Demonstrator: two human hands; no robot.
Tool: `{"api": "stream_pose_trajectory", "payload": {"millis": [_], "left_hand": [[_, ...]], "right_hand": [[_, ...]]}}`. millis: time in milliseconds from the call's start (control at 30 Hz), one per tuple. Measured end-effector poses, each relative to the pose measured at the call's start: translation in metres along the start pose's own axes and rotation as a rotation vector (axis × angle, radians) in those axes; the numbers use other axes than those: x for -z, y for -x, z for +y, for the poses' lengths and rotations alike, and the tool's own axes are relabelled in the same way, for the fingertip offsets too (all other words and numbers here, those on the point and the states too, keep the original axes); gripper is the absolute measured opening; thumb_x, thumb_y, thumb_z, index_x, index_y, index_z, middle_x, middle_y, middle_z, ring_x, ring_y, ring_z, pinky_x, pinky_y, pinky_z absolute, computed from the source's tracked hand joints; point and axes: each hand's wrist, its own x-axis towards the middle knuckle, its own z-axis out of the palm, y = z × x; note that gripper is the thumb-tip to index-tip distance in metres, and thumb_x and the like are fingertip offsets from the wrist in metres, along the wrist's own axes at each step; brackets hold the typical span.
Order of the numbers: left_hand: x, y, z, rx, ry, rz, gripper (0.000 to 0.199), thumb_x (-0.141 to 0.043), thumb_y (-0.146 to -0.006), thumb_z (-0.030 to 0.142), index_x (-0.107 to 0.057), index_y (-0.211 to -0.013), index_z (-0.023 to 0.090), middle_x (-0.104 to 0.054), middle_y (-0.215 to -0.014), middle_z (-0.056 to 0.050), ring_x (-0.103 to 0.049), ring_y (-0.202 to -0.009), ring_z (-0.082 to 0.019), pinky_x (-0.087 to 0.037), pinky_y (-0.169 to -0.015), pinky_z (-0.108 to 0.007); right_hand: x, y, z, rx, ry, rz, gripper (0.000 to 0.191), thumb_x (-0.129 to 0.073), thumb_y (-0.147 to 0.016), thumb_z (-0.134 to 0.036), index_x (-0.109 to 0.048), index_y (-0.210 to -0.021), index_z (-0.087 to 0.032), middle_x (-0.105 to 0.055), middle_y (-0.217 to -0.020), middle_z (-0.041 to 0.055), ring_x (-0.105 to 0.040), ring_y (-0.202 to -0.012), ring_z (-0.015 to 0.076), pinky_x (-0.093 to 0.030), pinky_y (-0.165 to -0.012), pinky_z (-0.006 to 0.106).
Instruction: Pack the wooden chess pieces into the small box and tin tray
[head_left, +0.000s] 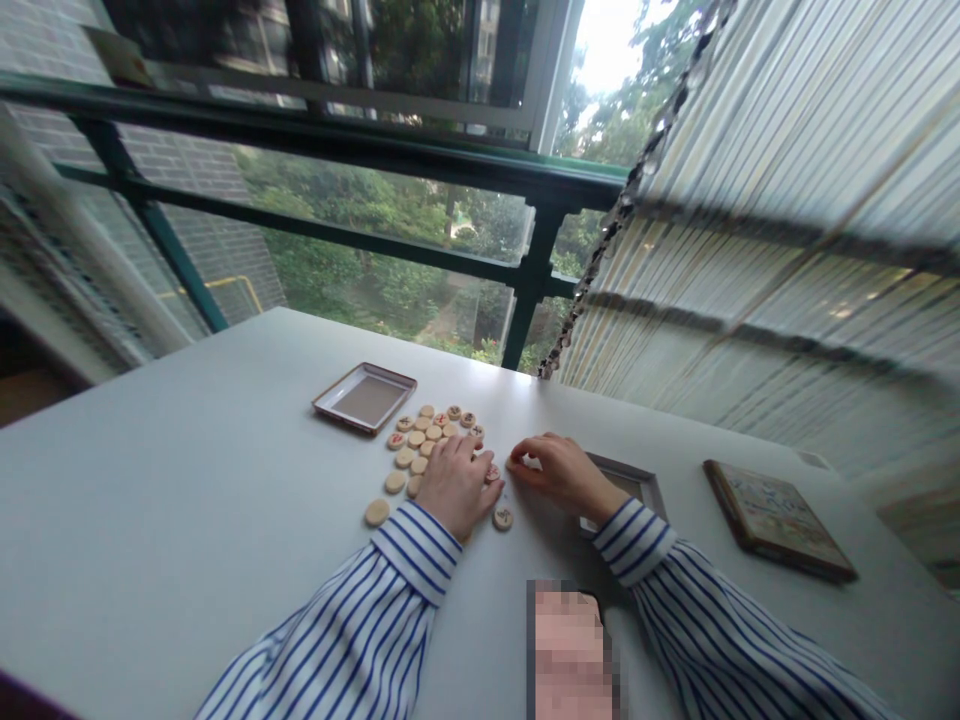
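Round wooden Chinese chess pieces lie in a loose cluster on the white table. Some show red or dark characters, and others show plain faces. My left hand rests palm down over the cluster's right side, fingers apart, hiding several pieces. A red-marked piece lies by its fingers. Just to the right, my right hand pinches one chess piece at its fingertips, close to the tabletop. A dark-marked piece sits apart, below the gap between my hands.
An open shallow tray lies beyond the pieces to the left. Another tray is partly under my right forearm. Farther right is a flat patterned box. A pixelated object lies at the front. Green railing borders the table's far side.
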Motion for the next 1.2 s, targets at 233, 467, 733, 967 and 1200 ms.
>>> {"api": "stream_pose_trajectory", "payload": {"millis": [233, 467, 733, 967, 1200], "left_hand": [[0.001, -0.004, 0.002, -0.003, 0.074, 0.077, 0.029, -0.054, -0.078, 0.027, -0.058, -0.104, 0.017, -0.060, -0.100, -0.008, -0.050, -0.095, -0.023, -0.039, -0.082, -0.039], [0.001, -0.005, 0.001, -0.032, 0.141, 0.154, 0.026, -0.056, -0.077, 0.028, -0.058, -0.100, 0.017, -0.063, -0.095, -0.007, -0.053, -0.091, -0.022, -0.039, -0.080, -0.037], [0.005, -0.007, 0.003, -0.041, 0.161, 0.183, 0.019, -0.054, -0.079, 0.030, -0.060, -0.093, 0.018, -0.065, -0.089, -0.006, -0.055, -0.086, -0.021, -0.039, -0.076, -0.036], [0.004, -0.006, 0.003, -0.022, 0.134, 0.173, 0.019, -0.053, -0.080, 0.029, -0.061, -0.091, 0.018, -0.064, -0.089, -0.006, -0.054, -0.088, -0.021, -0.039, -0.080, -0.036], [0.009, -0.008, -0.007, 0.012, 0.115, 0.184, 0.026, -0.058, -0.076, 0.032, -0.061, -0.097, 0.017, -0.064, -0.094, -0.007, -0.054, -0.091, -0.023, -0.039, -0.082, -0.039]], "right_hand": [[0.008, -0.002, 0.000, -0.142, -0.589, -0.046, 0.032, -0.052, -0.078, -0.041, -0.065, -0.088, -0.014, -0.066, -0.077, 0.0050, -0.056, -0.062, 0.0125, -0.042, -0.059, 0.025], [0.015, -0.002, -0.008, -0.202, -0.858, -0.100, 0.033, -0.055, -0.075, -0.039, -0.064, -0.090, -0.011, -0.065, -0.075, 0.0058, -0.056, -0.065, 0.0123, -0.041, -0.054, 0.022], [0.014, -0.003, -0.011, -0.175, -0.863, -0.077, 0.030, -0.052, -0.078, -0.038, -0.063, -0.087, -0.012, -0.064, -0.073, 0.0049, -0.057, -0.067, 0.0126, -0.044, -0.059, 0.024], [0.008, -0.003, -0.012, -0.077, -0.759, 0.027, 0.028, -0.056, -0.076, -0.037, -0.063, -0.087, -0.013, -0.067, -0.082, 0.0067, -0.059, -0.073, 0.0140, -0.046, -0.067, 0.027], [0.004, -0.006, -0.007, -0.071, -0.646, 0.053, 0.027, -0.047, -0.081, -0.031, -0.060, -0.099, -0.016, -0.067, -0.083, 0.0051, -0.056, -0.064, 0.0112, -0.043, -0.053, 0.022]]}}
